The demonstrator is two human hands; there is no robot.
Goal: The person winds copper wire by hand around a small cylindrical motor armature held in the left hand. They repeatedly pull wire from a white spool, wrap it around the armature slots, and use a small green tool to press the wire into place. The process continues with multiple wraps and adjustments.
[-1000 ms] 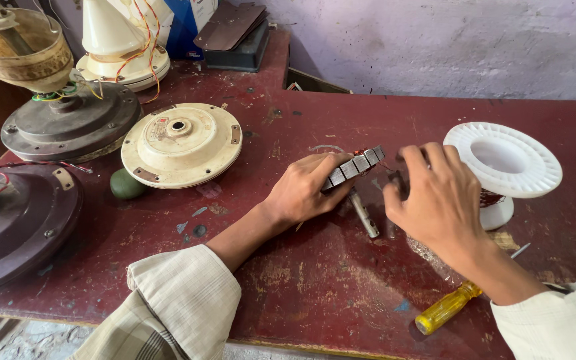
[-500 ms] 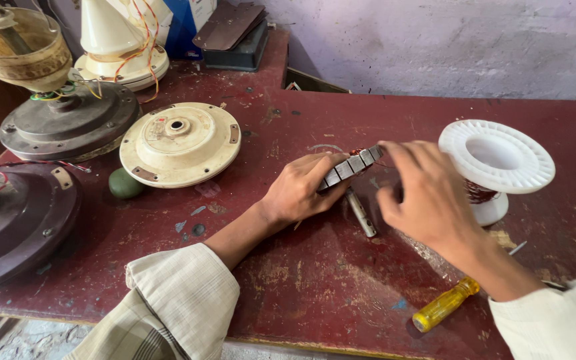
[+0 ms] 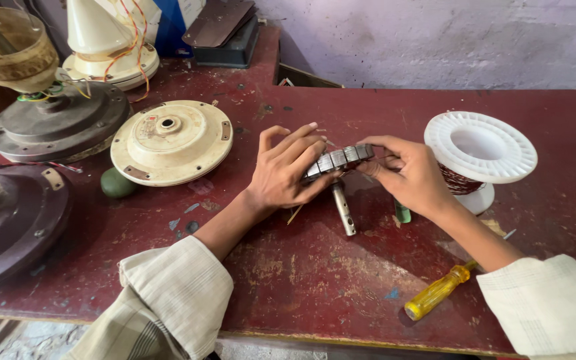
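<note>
A: Nearest the edge?
B: A yellow-handled screwdriver [image 3: 439, 291] lying on the red worktop [image 3: 301, 280].
A: And the hands?
B: Left hand [image 3: 287, 175] and right hand [image 3: 409, 175] are both closed round a grey metal stator ring [image 3: 339, 159], held just above the worktop, mid-table.
A: Beyond?
B: A white wire spool [image 3: 480, 147] right, a cream fan cover [image 3: 171, 141] left.

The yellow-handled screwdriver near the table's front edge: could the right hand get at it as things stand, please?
Probably yes: the yellow-handled screwdriver lies uncovered beside the right forearm, nothing on it. But the right hand and left hand both grip the metal stator, so it must let go first.
</note>
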